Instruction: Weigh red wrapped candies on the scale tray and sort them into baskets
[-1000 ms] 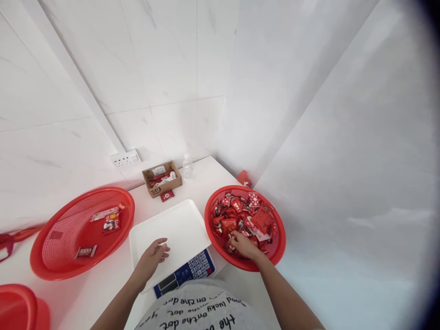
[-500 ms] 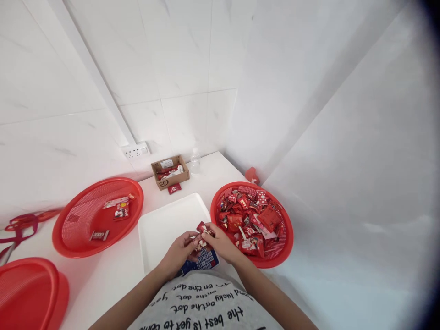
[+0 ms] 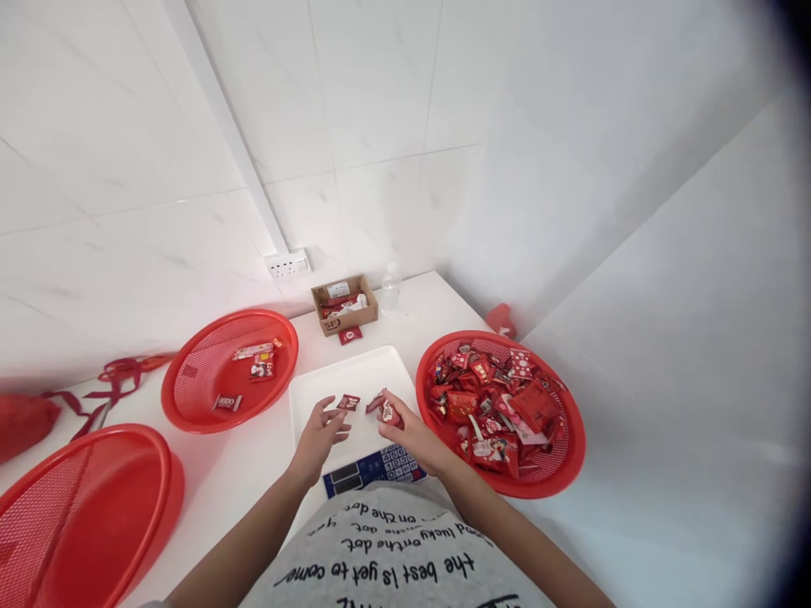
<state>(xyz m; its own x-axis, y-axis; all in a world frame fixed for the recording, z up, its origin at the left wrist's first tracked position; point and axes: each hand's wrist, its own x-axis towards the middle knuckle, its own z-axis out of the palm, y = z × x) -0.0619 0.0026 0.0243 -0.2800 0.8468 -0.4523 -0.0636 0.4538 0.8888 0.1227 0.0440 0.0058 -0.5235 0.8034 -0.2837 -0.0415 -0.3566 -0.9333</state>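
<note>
My left hand (image 3: 322, 437) hovers over the left part of a white weighing scale's tray (image 3: 386, 363), fingers apart, with nothing in its grasp. A small red candy packet (image 3: 348, 403) lies on the tray beside its fingertips. At the tray's right side, my right hand (image 3: 410, 437) grips small red candy packets (image 3: 389, 413) between thumb and fingers; how many is partly hidden. The scale's blue keypad panel (image 3: 364, 470) shows between my forearms. Close to my right hand stands a red mesh basket (image 3: 574, 422) heaped with red packets (image 3: 487, 405).
A red basket (image 3: 190, 363) holding a few packets stands at left, and another red basket (image 3: 95, 523) is nearer. Behind the scale are a small cardboard box (image 3: 345, 317), a red packet (image 3: 351, 335) and a clear bottle (image 3: 391, 287). Red ribbon (image 3: 120, 376) lies far left.
My hands have come apart: the left has let go and moved left, while the right keeps red packets. A packet now shows on the scale's tray. The view has shifted left.
</note>
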